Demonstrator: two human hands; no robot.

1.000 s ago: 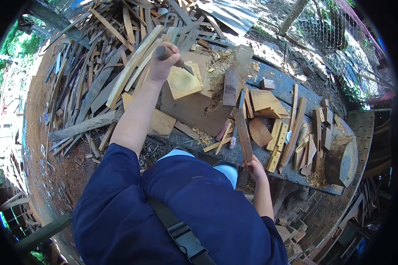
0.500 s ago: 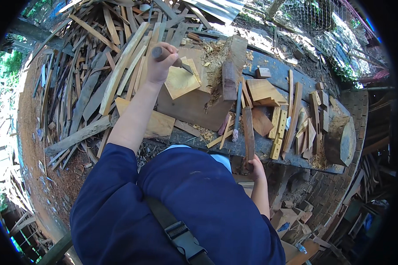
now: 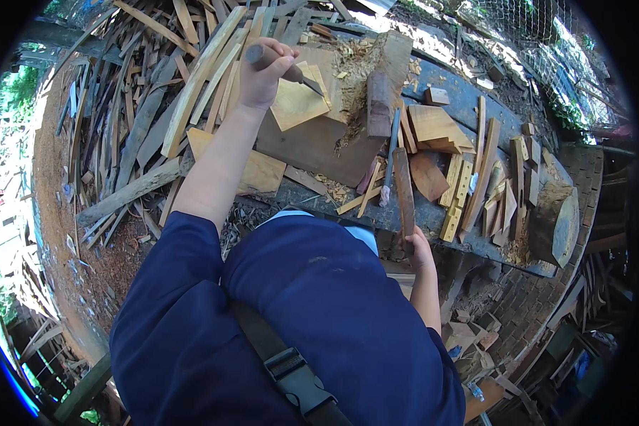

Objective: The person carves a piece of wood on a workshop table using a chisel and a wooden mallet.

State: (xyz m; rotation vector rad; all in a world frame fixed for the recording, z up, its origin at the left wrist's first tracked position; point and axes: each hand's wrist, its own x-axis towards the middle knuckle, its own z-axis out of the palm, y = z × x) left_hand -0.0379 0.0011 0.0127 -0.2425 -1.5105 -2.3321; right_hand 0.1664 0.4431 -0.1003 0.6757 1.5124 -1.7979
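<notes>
My left hand [image 3: 263, 79] is closed around the wooden handle of a chisel [image 3: 311, 85]. The chisel slants down to the right, its blade reaching over a pale yellow wood piece [image 3: 295, 108]; whether the tip touches the wood I cannot tell. That piece rests on a wide brown board [image 3: 318, 145] on the bench. My right hand [image 3: 419, 250] grips the lower end of a long, narrow wooden bar [image 3: 403, 186], which points away from me over the bench's near edge. To the right of the yellow piece stands a dark wood block [image 3: 378, 106].
Cut wood pieces [image 3: 433, 126], notched yellow strips [image 3: 456, 195] and a thick log chunk [image 3: 555, 224] lie along the blue-black bench [image 3: 461, 99]. A large heap of scrap planks [image 3: 142, 106] fills the left side. Wood chips [image 3: 358, 67] are scattered near the block.
The whole view has shifted, so the bench sits higher in it. Both hands keep their grips on the chisel and the bar, with little visible movement over the bench.
</notes>
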